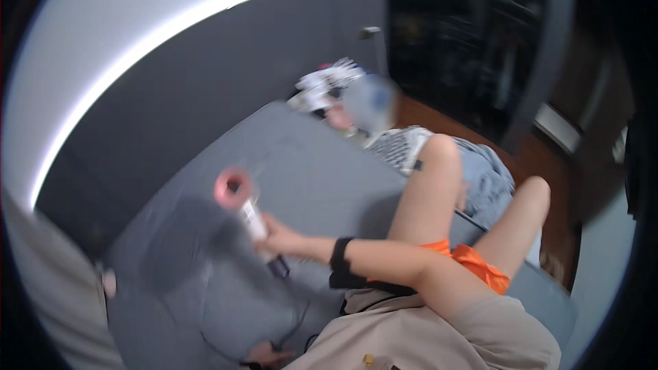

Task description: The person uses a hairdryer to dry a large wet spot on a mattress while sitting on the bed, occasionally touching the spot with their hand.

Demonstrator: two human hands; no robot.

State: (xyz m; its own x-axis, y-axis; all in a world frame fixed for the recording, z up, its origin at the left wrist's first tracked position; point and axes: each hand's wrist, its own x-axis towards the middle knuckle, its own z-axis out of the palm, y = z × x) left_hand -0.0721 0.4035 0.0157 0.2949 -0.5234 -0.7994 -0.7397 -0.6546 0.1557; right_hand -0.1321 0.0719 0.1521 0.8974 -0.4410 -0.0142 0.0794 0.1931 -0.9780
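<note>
My right hand grips the pale handle of a hair dryer with a pink ring-shaped head. The dryer is held above a grey bed surface, its head towards the upper left. A dark cable trails from the handle's dark end over the bed. At the bottom edge is my left hand, low beside the cable with at least one finger extended; whether it holds the cable is not clear. A black band circles my right forearm.
Bare legs and orange shorts are at the right. Crumpled clothes, a blurred pale object and bluish fabric lie past the bed's edge. A dark wall borders the far side; a beige curtain-like cloth hangs left.
</note>
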